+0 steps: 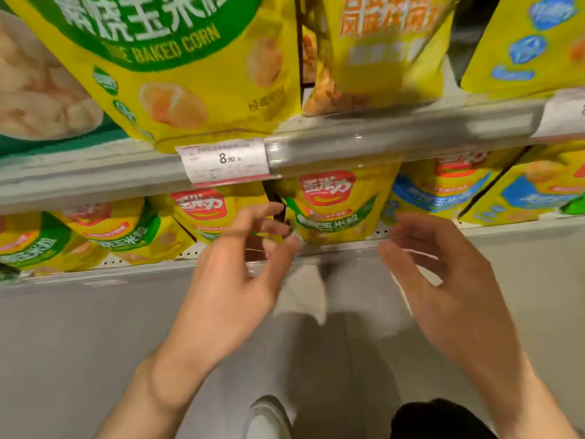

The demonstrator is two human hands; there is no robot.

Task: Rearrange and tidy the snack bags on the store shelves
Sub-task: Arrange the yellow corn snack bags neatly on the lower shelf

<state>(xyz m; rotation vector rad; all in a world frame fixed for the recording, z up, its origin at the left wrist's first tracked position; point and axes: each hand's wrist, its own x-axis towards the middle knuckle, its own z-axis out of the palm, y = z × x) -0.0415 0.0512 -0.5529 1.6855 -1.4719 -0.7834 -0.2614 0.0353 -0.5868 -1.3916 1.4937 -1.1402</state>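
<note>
Two hands reach toward the lower shelf [348, 248]: the left hand [231, 280] and right hand [443, 280] both hang loosely spread, gripping nothing, either side of one glossy yellow corn snack bag [335, 210] standing at the shelf's front edge. About six similar bags line that shelf.

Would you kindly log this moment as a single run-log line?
left hand: open, beside yellow green-banded corn snack bag | right hand: open, on its other side | bag: upright on lower shelf | contact: unclear, blurred
</note>
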